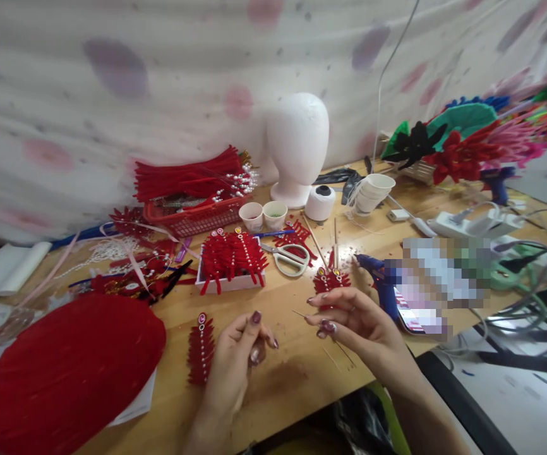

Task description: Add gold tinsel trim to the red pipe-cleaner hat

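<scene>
Head view, right hand [356, 325] pinching a thin pin [299, 313] (fingertips only), left hand [240, 357] loosely curled, empty, above the table [302, 373]

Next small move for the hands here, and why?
Probably bring the left hand across to the thin wooden stick pinched in the right hand. The left hand looks empty, the stick's tip points toward it, and the red beaded feather-shaped ornament lies beside it on the table.

Both forearms are bare, without sleeves. The left hand [238, 354], lower centre of the frame, and the right hand [356, 325] beside it have dark plum-painted nails.
</scene>
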Available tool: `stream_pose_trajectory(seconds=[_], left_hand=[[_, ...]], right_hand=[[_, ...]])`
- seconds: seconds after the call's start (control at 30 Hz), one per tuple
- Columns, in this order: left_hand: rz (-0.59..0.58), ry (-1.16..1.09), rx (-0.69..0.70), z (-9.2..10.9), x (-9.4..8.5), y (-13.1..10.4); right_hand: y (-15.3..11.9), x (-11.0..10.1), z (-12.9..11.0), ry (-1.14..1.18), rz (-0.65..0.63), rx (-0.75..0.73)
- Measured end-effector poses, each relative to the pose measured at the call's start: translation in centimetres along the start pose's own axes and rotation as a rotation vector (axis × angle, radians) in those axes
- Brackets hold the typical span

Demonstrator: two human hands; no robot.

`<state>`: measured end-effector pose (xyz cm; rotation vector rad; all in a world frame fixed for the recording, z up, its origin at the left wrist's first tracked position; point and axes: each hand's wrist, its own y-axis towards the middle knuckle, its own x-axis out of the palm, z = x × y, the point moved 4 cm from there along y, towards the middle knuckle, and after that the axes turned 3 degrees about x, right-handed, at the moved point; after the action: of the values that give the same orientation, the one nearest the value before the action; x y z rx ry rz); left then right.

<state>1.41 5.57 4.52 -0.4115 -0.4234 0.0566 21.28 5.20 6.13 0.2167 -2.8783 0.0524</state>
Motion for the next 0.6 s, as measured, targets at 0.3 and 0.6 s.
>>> stream_pose_trajectory(seconds=[0.3,0.6], left_hand=[[0.238,-0.372,-0.184,1.0,1.5,0.0],[0.149,-0.437,-0.194,1.4,1.9,-0.6]], right_hand=[[0.1,2.6,1.1,-0.051,-0.221,0.049],[1.4,6.4,3.7,-0.114,-0.132,0.138]])
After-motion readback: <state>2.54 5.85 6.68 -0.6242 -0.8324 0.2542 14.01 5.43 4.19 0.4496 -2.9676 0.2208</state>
